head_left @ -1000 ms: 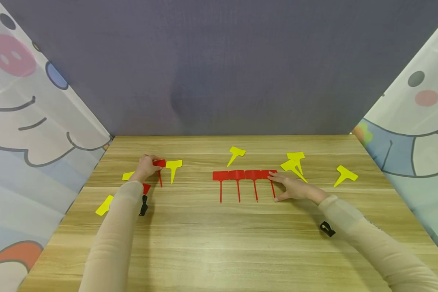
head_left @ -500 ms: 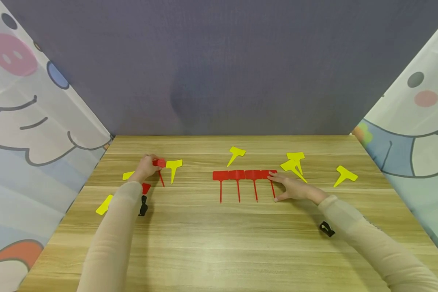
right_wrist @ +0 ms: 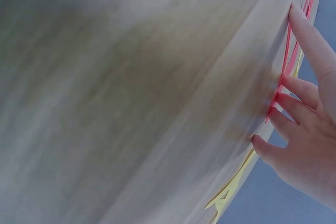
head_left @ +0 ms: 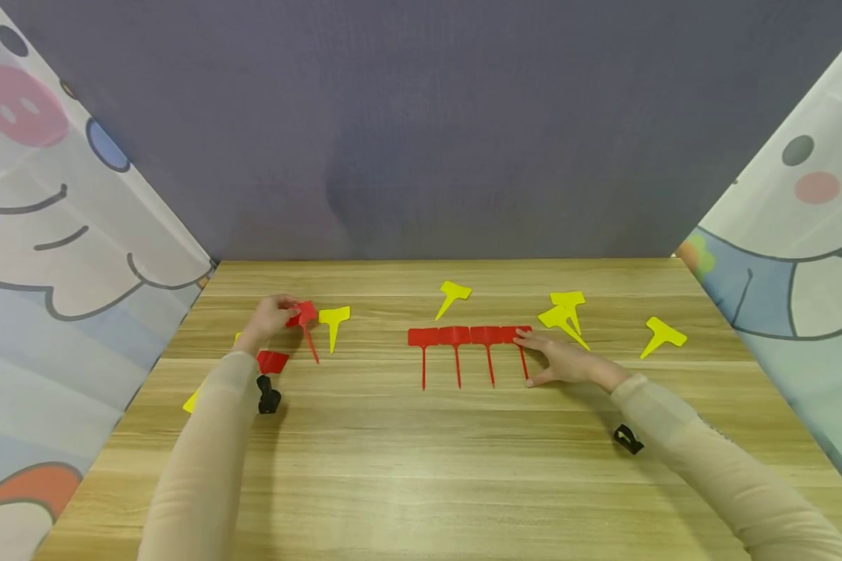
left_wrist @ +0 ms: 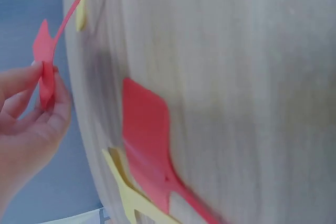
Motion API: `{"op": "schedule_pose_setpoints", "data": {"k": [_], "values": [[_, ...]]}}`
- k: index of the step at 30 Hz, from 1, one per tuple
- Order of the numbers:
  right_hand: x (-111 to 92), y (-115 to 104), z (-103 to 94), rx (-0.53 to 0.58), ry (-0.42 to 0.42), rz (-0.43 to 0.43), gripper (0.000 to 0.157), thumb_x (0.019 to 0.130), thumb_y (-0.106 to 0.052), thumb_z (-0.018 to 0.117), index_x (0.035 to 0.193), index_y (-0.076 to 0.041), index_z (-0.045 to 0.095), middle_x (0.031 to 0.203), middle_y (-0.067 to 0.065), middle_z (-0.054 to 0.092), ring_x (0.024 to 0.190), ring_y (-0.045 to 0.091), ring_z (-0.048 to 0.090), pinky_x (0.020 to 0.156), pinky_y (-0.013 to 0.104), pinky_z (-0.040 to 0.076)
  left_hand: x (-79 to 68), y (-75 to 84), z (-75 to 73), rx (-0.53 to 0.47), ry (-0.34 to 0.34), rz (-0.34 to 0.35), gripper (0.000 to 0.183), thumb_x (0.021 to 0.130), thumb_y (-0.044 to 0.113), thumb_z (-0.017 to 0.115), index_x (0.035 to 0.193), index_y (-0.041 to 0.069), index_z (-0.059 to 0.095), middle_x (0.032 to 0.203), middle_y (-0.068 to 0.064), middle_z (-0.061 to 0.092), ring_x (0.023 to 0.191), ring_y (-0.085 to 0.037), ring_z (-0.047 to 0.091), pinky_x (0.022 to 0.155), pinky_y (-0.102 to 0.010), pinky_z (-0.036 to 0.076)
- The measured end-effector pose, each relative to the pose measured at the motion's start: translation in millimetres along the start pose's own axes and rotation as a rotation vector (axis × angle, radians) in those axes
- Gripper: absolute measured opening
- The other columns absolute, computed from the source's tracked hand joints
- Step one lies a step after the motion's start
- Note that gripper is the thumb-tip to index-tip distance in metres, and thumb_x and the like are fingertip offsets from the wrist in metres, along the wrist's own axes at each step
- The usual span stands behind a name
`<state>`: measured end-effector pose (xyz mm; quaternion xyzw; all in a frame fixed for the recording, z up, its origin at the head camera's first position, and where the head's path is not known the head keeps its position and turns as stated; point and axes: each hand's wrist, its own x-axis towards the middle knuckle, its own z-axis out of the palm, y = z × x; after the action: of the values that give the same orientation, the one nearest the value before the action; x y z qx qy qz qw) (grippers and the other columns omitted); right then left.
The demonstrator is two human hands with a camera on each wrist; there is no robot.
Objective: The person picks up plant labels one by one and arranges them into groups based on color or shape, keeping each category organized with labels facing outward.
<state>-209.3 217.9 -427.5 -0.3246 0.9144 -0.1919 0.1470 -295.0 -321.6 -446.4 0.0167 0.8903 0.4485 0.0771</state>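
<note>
At the table's left, my left hand [head_left: 265,321] pinches a red T-shaped plant label [head_left: 307,313] by its head, stem slanting down. In the left wrist view, thumb and fingers grip that label [left_wrist: 46,56] above the wood. Another red label [head_left: 273,361] lies just below the hand, partly under the forearm. Several red labels [head_left: 454,336] form a side-by-side row mid-table, stems toward me. Spread fingers of my right hand [head_left: 567,361] rest on the rightmost one's head, thumb near its stem tip; the right wrist view shows these fingertips against the red label [right_wrist: 280,90].
Yellow plant labels lie about: one beside the left hand [head_left: 334,315], one behind the row [head_left: 453,298], an overlapping pair [head_left: 567,304] and one farther right [head_left: 662,336]. Small black clip-like pieces lie near the left forearm [head_left: 270,397] and right forearm [head_left: 627,439]. A grey panel [head_left: 421,140] stands behind.
My left hand has shifted a little left with the pinched label, whose stem now slants more. More of the lying red label and the black piece shows beside the forearm. The right hand stays put.
</note>
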Motion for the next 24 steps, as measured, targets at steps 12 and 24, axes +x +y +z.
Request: {"op": "schedule_pose_setpoints", "data": {"k": [12, 24], "values": [[0, 0, -1.0, 0.042, -0.016, 0.033, 0.08, 0.073, -0.031, 0.071, 0.133, 0.005, 0.033, 0.14, 0.024, 0.024, 0.126, 0.044, 0.022, 0.096, 0.054, 0.028, -39.4, 73.1, 10.7, -0.005, -0.096, -0.074, 0.036, 0.092, 0.015, 0.045, 0.123, -0.004, 0.047, 0.107, -0.013, 0.054, 0.086, -0.016, 0.044, 0.083, -0.037, 0.037], [1, 0, 0.2, 0.058, -0.008, 0.013, 0.079, 0.073, -0.031, 0.071, 0.132, 0.007, 0.034, 0.139, 0.026, 0.025, 0.125, 0.045, 0.022, 0.096, 0.054, 0.027, -27.2, 84.6, 37.5, -0.031, -0.209, 0.018, 0.031, 0.089, 0.008, 0.048, 0.116, -0.007, 0.051, 0.091, -0.011, 0.06, 0.074, -0.013, 0.051, 0.078, -0.039, 0.044]]}}
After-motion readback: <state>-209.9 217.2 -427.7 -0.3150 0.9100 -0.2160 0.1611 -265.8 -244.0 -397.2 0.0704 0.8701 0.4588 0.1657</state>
